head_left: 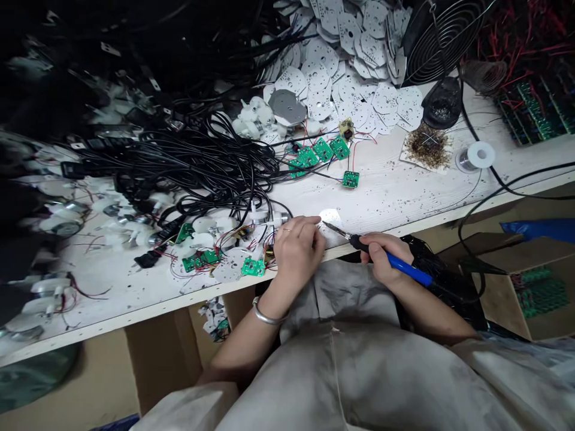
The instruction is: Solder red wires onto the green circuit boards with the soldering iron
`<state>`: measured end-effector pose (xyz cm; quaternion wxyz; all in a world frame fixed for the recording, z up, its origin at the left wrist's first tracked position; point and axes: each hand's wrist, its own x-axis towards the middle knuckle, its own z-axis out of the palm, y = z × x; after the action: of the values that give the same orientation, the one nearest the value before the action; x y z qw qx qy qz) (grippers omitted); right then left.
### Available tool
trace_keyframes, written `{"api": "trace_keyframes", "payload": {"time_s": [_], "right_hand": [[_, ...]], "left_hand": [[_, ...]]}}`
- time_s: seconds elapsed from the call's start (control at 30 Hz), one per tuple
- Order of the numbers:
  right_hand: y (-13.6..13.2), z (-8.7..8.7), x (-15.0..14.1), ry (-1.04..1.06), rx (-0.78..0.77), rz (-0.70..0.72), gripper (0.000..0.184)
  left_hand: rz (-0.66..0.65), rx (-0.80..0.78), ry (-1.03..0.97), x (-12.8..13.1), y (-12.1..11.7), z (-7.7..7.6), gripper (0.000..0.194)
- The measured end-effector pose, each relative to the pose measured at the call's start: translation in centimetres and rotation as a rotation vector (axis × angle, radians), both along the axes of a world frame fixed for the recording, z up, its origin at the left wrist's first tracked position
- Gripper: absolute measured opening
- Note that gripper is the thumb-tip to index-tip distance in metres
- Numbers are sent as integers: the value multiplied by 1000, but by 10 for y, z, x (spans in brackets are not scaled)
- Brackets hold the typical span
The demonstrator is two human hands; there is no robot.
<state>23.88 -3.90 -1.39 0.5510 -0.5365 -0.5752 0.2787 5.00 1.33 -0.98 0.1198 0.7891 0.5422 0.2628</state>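
My right hand (385, 254) is wrapped round the blue handle of a soldering iron (408, 267), whose tip points left toward my left fingers. Beneath that tip lies a white round-edged circuit board (331, 216) at the table's front edge. My left hand (297, 245) has its fingers bent and drawn together at the board's left side; what they pinch is hidden. Just behind it sits a small white plastic motor part (269, 218) with wires. A green circuit board (253, 267) lies left of my left wrist.
Black cables (202, 161) are heaped at left, beside white motor assemblies (121, 221). White boards (354, 66) pile up at the back. A solder spool (480, 155), a soiled sponge (424, 149) and a black iron stand (442, 103) are at right. Green boards (350, 179) lie mid-table.
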Motion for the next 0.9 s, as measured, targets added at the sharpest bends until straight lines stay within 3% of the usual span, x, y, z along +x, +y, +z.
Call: {"api": "trace_keyframes", "payload": {"time_s": [0.3,0.7,0.9], "right_hand": [[0,-3,3,-17,-34,63,19],[7,14,0,-118,-62,81,18],[5,7,6,-89,-162,103,20]], "left_hand": [[37,63,28,3,-2,-4,14],[53,90,4,4,-3,-7,15],[65,60,12,4,-3,-7,16]]}}
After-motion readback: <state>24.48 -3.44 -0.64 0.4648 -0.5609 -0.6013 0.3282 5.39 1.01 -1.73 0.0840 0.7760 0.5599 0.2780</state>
